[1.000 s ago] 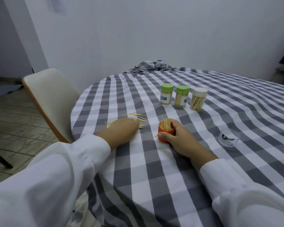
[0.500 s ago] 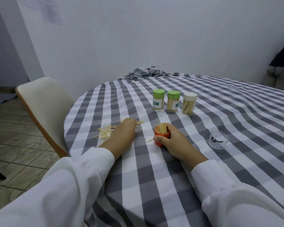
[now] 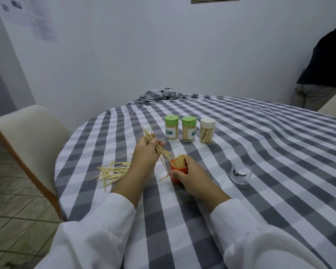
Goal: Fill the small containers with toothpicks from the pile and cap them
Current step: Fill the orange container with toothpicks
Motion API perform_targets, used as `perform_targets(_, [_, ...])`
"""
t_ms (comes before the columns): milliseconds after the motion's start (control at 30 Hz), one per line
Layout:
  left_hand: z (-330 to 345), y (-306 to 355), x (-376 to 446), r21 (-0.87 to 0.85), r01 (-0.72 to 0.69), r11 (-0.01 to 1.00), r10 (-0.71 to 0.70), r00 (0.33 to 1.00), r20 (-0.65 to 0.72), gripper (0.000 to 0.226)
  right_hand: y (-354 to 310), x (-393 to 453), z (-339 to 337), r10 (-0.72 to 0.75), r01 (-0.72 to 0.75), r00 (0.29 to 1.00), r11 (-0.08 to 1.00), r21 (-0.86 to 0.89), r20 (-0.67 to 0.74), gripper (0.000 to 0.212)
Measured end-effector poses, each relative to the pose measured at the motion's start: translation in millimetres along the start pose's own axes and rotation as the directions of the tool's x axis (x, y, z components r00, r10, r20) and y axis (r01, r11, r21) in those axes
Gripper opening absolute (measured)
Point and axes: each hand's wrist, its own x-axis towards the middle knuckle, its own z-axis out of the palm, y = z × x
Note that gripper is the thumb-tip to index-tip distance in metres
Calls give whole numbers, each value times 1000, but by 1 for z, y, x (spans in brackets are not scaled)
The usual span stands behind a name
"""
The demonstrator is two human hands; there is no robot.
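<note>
Head view, the only view. Landmark: small orange plastic container (image 3: 177,169), upright on the grey-and-white checked tablecloth (image 3: 260,152) and bristling with toothpicks. Right hand (image 3: 190,177) curls round its near side, thumb across the front wall; judged a steadying hold so the cup does not tip while being loaded. Left hand (image 3: 146,152), just left of the container and raised off the cloth, pinches a slanted bundle of wooden toothpicks (image 3: 157,146), lower tips pointing down toward the container mouth, apparently lined up for insertion. Loose pile of toothpicks (image 3: 113,171) lies left of the container, near the table's left edge; a careless sweep there could send picks off the cloth. A stray pick lies just beside the container base. Behind the container stand two green-capped jars (image 3: 171,127) (image 3: 189,129) and one white-capped jar (image 3: 207,131), all filled and closed. Clear domed cap (image 3: 240,173) rests right of the container, apart, with open cloth between for the reach.
</note>
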Motion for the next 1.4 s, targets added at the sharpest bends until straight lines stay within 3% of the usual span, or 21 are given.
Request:
perform_targets(167, [10,-7,-9,-90,5,996,0,998,60,19,3,1,0,-36,36,999,999,16,4,49])
perform_targets(433, [11,-18,-10,33,-100,994,98,994,49,20,1,3,1,-26,26,1000,1000,-8,0,50])
perform_targets(767, [6,-12,-3,-206,-82,975,89,996,28,19,-1,5,2,-7,7,1000,1000,-15,-2,56])
perform_targets(933, [11,-18,-9,2,16,1000,-16,995,97,21,1,5,3,-14,14,1000,1000,1,-11,56])
perform_targets(1067, [12,-19,-12,225,6,974,-40,989,144,25,0,4,3,-10,9,1000,999,-30,-22,59])
perform_targets(1233, [15,-22,-15,281,114,953,-173,965,196,11,-1,3,2,-18,17,999,999,-32,-33,56])
perform_targets(1400, [7,-24,-14,344,3,939,-83,972,219,31,0,0,0,-33,32,999,999,-26,-21,55])
